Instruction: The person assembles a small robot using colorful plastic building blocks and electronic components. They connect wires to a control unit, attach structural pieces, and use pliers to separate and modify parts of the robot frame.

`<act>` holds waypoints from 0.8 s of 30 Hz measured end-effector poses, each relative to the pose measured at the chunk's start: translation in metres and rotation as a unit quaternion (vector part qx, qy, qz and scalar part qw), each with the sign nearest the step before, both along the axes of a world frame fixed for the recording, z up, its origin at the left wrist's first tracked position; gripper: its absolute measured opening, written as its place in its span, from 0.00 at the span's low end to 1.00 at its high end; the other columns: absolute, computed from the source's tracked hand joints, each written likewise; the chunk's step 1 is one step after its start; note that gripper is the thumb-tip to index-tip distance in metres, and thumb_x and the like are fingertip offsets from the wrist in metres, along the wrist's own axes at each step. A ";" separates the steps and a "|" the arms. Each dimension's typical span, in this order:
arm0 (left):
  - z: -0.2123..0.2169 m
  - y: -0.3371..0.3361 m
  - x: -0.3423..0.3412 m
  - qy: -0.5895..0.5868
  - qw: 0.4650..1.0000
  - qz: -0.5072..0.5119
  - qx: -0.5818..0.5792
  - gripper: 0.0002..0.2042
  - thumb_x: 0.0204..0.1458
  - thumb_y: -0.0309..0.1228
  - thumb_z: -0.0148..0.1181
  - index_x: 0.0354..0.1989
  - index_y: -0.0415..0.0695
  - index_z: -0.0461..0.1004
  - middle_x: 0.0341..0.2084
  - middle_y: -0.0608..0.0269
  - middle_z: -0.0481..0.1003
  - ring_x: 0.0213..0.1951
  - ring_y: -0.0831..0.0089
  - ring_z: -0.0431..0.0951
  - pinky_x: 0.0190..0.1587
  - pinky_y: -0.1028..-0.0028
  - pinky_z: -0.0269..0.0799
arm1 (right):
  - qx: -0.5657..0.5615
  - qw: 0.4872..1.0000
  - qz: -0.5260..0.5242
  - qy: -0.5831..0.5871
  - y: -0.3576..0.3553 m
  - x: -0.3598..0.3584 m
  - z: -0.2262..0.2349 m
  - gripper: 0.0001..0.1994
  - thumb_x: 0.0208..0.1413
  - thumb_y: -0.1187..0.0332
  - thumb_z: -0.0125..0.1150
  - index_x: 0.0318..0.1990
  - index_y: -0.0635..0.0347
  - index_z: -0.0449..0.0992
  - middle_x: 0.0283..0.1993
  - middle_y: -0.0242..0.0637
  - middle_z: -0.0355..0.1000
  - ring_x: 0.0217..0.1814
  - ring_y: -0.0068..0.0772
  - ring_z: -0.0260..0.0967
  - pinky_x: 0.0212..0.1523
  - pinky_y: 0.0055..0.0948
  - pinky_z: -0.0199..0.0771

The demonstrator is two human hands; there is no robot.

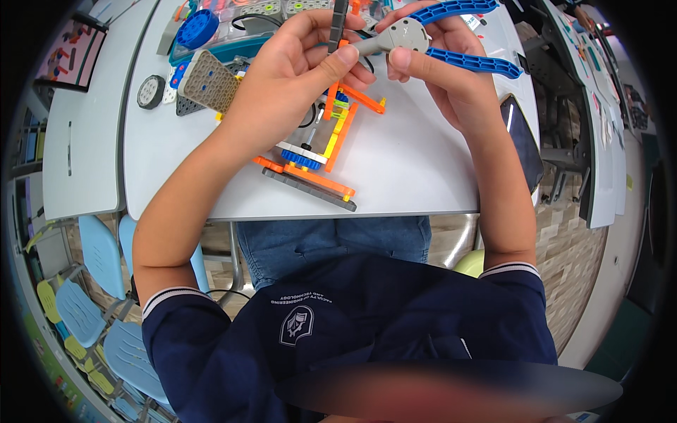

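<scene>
Above the white surface (416, 162), our left hand (300, 67) pinches orange-and-grey plastic beams (338, 27) while our right hand (451, 81) grips grey-headed, blue-handled plastic pliers (407, 34) by the head, an off-handle hold that could slip.

Pliers (409, 34) coloured grey, blue-handled; near front edge of white table (423, 166), model (340, 134) patched in orange, yellow, blue.

Looks like a classroom or teaching workshop

Furnished with light-blue moulded plastic chairs (103, 257) and white flat-topped tables (412, 173); floored in brown wood-patterned planks (564, 282); equipped with orange, yellow and blue plastic construction pieces (340, 132).
</scene>
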State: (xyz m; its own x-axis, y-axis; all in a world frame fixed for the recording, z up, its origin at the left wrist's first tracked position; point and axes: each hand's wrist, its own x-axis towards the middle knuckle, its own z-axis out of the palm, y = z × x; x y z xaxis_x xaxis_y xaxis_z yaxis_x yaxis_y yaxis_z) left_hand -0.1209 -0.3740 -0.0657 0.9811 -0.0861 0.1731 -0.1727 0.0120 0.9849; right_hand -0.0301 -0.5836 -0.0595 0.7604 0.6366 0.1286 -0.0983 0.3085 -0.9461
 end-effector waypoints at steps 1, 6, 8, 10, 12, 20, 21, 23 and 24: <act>0.000 0.000 -0.001 0.003 1.000 0.005 0.004 0.19 0.69 0.33 0.54 0.63 0.38 0.65 0.41 0.58 0.78 0.45 0.73 0.81 0.53 0.72 0.76 | -0.001 1.000 0.003 -0.023 0.000 0.000 -0.001 0.32 0.49 0.83 0.73 0.60 0.63 0.65 0.55 0.45 0.74 0.57 0.38 0.76 0.54 0.36 0.81; 0.001 0.000 -0.002 0.002 1.000 0.013 0.012 0.18 0.69 0.33 0.55 0.62 0.38 0.66 0.39 0.61 0.76 0.42 0.76 0.78 0.50 0.73 0.74 | 0.012 0.998 0.023 -0.052 -0.001 0.003 -0.002 0.34 0.48 0.82 0.75 0.62 0.61 0.64 0.55 0.43 0.73 0.59 0.36 0.74 0.59 0.35 0.78; 0.001 0.000 -0.002 -0.002 1.000 0.020 0.013 0.18 0.69 0.33 0.56 0.62 0.38 0.66 0.38 0.61 0.76 0.41 0.76 0.78 0.49 0.74 0.73 | 0.039 0.997 0.027 -0.058 0.001 0.003 0.000 0.37 0.47 0.81 0.76 0.64 0.59 0.62 0.55 0.45 0.73 0.58 0.37 0.75 0.56 0.34 0.80; 0.002 -0.001 -0.002 -0.008 0.999 0.035 0.011 0.18 0.68 0.33 0.56 0.62 0.38 0.66 0.37 0.61 0.76 0.41 0.76 0.77 0.49 0.74 0.73 | 0.060 0.998 0.023 -0.018 0.002 0.000 0.003 0.39 0.47 0.80 0.76 0.65 0.56 0.58 0.56 0.48 0.72 0.55 0.37 0.76 0.52 0.32 0.82; 0.002 0.000 -0.003 -0.003 0.999 0.032 0.008 0.17 0.68 0.33 0.56 0.61 0.39 0.67 0.37 0.61 0.76 0.41 0.76 0.77 0.49 0.73 0.73 | 0.060 0.998 0.006 -0.009 0.003 -0.002 0.009 0.41 0.47 0.79 0.76 0.66 0.54 0.56 0.56 0.49 0.72 0.53 0.38 0.76 0.48 0.30 0.83; 0.000 0.000 0.000 -0.010 0.998 0.066 -0.019 0.18 0.68 0.35 0.56 0.60 0.38 0.67 0.39 0.60 0.76 0.41 0.73 0.78 0.50 0.72 0.74 | 0.097 0.995 0.005 -0.007 -0.004 0.000 0.020 0.43 0.46 0.78 0.78 0.65 0.50 0.54 0.53 0.49 0.73 0.49 0.37 0.78 0.45 0.28 0.82; 0.000 -0.002 0.000 -0.009 0.998 0.066 -0.024 0.18 0.69 0.36 0.56 0.60 0.38 0.67 0.39 0.59 0.76 0.41 0.73 0.78 0.49 0.72 0.75 | 0.094 0.995 -0.001 -0.022 -0.004 0.001 0.018 0.43 0.45 0.78 0.78 0.64 0.50 0.54 0.53 0.49 0.73 0.49 0.37 0.78 0.46 0.29 0.82; 0.001 -0.006 0.000 -0.003 0.998 0.046 -0.039 0.18 0.69 0.37 0.56 0.60 0.39 0.68 0.38 0.60 0.77 0.40 0.73 0.79 0.49 0.72 0.76 | 0.072 0.995 0.002 -0.074 0.000 0.004 0.010 0.42 0.44 0.79 0.79 0.62 0.49 0.55 0.53 0.49 0.73 0.50 0.37 0.78 0.49 0.31 0.82; 0.002 -0.007 -0.001 0.004 0.998 0.027 -0.049 0.18 0.69 0.37 0.56 0.60 0.39 0.68 0.38 0.60 0.77 0.39 0.74 0.79 0.48 0.72 0.76 | 0.061 0.994 0.007 -0.089 0.002 0.005 0.006 0.42 0.43 0.80 0.79 0.61 0.49 0.55 0.53 0.48 0.73 0.51 0.37 0.78 0.51 0.32 0.82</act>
State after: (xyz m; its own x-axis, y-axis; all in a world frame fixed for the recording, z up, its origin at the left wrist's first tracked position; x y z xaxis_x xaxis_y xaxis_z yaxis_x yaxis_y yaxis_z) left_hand -0.1221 -0.3813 -0.0640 0.9853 -0.0167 0.1703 -0.1678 0.0991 0.9808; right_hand -0.0248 -0.5815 -0.0533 0.7092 0.6189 0.3376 0.0616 0.4226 -0.9042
